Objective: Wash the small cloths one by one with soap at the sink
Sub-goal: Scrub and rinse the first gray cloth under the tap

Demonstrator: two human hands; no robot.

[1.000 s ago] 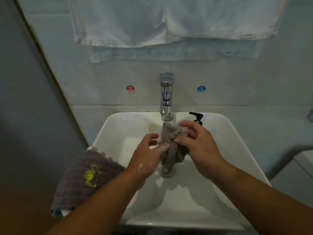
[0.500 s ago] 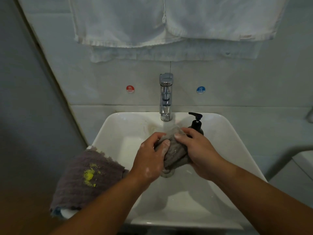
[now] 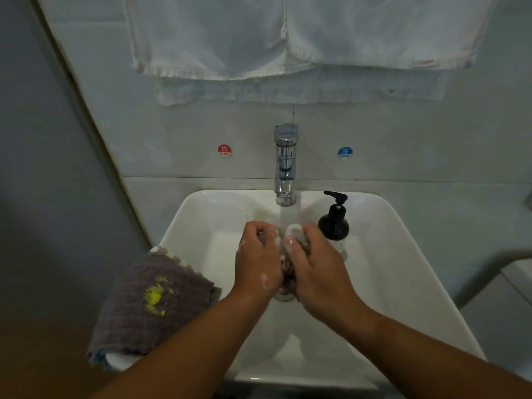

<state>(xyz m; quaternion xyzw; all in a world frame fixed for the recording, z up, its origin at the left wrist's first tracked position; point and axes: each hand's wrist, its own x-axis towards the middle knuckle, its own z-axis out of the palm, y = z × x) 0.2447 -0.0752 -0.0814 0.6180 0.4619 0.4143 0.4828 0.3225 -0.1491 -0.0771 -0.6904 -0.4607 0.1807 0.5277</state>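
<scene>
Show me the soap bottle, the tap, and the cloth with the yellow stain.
soap bottle [image 3: 334, 226], head view, on its dark round body.
tap [image 3: 285, 165], head view, on the chrome column.
stained cloth [image 3: 152, 298], head view, on the yellow stain near its middle.

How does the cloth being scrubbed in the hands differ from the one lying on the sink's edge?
The held cloth is bunched up and sudsy, gripped between the left hand and right hand; the draped cloth lies spread over the sink rim, untouched. The draped cloth carries a yellow stain; none shows on what is visible of the held cloth. Both look a similar grey-purple.
</scene>
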